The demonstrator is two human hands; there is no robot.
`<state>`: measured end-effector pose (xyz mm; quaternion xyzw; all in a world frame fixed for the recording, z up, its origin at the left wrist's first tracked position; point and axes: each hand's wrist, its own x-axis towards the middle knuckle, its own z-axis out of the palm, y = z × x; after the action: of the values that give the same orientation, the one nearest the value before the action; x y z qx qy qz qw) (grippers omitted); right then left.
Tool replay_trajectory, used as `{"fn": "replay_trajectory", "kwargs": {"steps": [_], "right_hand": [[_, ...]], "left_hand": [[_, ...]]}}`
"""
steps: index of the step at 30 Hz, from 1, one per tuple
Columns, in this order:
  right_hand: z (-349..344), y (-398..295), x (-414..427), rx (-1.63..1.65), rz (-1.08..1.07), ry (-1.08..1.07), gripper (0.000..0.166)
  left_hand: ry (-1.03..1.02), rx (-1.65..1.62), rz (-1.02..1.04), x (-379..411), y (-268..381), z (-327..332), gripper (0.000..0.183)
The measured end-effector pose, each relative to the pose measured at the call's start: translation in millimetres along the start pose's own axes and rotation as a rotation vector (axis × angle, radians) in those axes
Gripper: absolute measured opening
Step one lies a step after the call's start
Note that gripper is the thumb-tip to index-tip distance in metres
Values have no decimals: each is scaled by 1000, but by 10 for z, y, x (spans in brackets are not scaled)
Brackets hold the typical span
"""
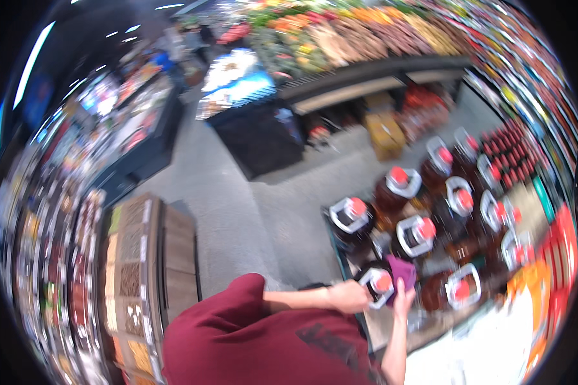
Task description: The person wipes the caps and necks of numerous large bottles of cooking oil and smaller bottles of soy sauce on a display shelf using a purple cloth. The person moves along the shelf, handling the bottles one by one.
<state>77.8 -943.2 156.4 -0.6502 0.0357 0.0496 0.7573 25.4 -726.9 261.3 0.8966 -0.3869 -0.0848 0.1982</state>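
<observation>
In front of me, large jugs of dark brown liquid with red caps and white handles stand on a low display. My left hand (349,295) is curled at the white handle of the nearest jug (381,281), its fingers seemingly closed on it, though blur softens the contact. A bunched purple cloth (401,275) is held in my right hand (403,297), close against the right side of that jug. Just behind stands another jug (415,235), and one more jug (462,288) is to the right of the cloth.
Several small red-capped bottles (510,151) stand beyond the jugs. Bulk-food bins (134,279) line my left side. Across the grey floor (221,192) are a dark display stand (257,139), a produce counter (380,72) and a cardboard box (385,134). Red crates (558,260) sit at the right.
</observation>
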Motion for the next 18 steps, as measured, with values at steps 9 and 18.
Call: {"fn": "replay_trajectory", "kwargs": {"steps": [9, 18], "right_hand": [[-111, 166, -905, 866, 383, 280, 40], [-444, 241, -1579, 1276, 318, 404, 50]], "left_hand": [[-6, -289, 75, 163, 208, -1155, 21], [860, -937, 805, 251, 649, -2860, 70]]}}
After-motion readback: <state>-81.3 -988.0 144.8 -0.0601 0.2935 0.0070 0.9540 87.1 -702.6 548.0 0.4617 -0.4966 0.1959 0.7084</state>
